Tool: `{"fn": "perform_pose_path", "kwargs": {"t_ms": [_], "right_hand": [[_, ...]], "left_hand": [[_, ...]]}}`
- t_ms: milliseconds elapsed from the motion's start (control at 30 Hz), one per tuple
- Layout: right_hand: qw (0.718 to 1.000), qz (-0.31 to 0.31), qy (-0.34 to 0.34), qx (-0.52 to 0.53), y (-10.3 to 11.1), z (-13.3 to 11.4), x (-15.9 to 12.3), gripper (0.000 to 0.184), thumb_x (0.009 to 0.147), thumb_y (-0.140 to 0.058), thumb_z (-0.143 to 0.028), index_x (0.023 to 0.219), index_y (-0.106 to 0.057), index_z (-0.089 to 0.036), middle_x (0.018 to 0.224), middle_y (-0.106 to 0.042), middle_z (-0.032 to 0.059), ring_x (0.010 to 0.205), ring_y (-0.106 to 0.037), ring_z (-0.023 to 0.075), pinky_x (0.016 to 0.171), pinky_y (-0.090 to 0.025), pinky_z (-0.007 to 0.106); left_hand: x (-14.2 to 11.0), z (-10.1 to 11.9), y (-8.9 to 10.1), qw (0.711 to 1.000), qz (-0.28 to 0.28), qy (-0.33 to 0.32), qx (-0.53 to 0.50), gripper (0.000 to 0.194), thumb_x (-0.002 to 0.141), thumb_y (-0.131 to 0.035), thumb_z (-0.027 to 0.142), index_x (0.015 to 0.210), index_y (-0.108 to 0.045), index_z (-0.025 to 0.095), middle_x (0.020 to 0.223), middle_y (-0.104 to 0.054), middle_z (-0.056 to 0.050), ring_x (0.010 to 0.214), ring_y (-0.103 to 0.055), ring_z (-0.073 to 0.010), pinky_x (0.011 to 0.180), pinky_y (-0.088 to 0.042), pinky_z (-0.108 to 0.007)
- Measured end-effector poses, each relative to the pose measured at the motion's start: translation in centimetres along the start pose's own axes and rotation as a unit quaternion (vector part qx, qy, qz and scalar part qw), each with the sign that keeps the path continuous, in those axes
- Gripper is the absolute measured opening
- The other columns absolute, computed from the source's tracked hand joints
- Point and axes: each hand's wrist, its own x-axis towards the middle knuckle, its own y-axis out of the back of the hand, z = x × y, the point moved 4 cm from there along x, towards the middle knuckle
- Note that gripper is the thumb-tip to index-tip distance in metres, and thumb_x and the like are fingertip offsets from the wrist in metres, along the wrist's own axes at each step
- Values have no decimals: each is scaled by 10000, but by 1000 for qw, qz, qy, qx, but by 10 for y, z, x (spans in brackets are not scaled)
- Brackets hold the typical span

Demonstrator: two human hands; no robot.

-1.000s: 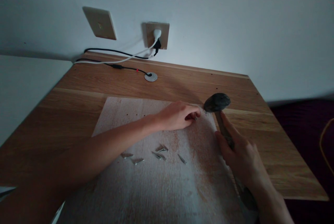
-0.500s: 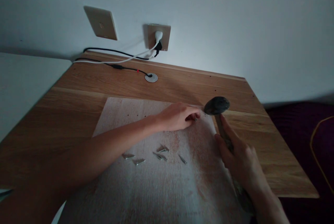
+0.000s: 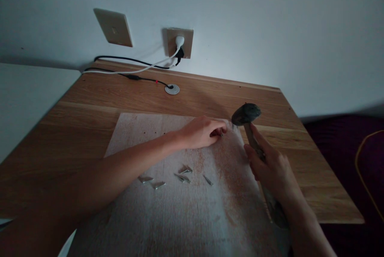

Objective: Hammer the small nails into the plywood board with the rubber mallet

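Note:
My left hand [image 3: 201,132] rests on a pale plywood board [image 3: 180,205] near its far right corner, its fingertips pinched on a small nail [image 3: 221,132] standing on the board. My right hand [image 3: 271,169] is wrapped round the handle of a hammer [image 3: 247,114]. The dark hammer head hangs just right of the nail and slightly above it. Several loose nails [image 3: 181,175] lie on the board between my forearms.
The board lies on a wooden desk [image 3: 90,101] against a white wall. At the back sit a cable grommet [image 3: 172,89], black and white cables [image 3: 129,68], a wall socket [image 3: 177,42] and a blank plate [image 3: 113,27]. The desk's right edge drops to a dark floor.
The hammer head dipped toward the nail half a second ago and now stands a little higher and nearer the nail. My left hand kept its pinch in place.

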Motion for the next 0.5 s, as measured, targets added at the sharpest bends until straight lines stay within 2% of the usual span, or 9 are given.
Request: {"fn": "perform_pose_path", "kwargs": {"t_ms": [100, 233, 400, 500], "right_hand": [[1000, 6, -11, 28, 2, -1, -5, 820, 979, -495, -518, 1706, -453, -140, 439, -579, -64, 350, -622, 237, 485, -461, 339], [999, 36, 6, 7, 4, 4, -18, 785, 1001, -516, -521, 1686, -488, -137, 454, -590, -48, 383, -642, 248, 494, -444, 343], [999, 23, 24, -13, 0, 10, -23, 786, 998, -468, -502, 1651, -522, -69, 402, -495, -69, 344, -573, 240, 490, -421, 347], [999, 23, 31, -10, 0, 8, -20, 777, 1005, -462, -476, 1661, -499, -62, 420, -508, -69, 354, -579, 223, 500, -420, 332]], "left_hand": [[0, 0, 1, 1000, 0, 5, 6, 216, 904, -667, 34, 1040, -737, 187, 962, -813, -40, 879, -761, -181, 783, -522, -288], [1, -1, 0, 1000, -1, 4, 0, 218, 896, -683, 21, 1036, -733, 181, 982, -815, -43, 893, -763, -181, 778, -517, -282], [0, -2, 0, 1000, -6, 6, -13, 234, 904, -664, 24, 1059, -735, 185, 998, -825, -45, 920, -773, -182, 807, -530, -288], [0, -3, 0, 1000, -2, 5, -18, 256, 898, -655, 14, 1068, -735, 188, 992, -829, -40, 915, -778, -175, 803, -533, -283]]}}
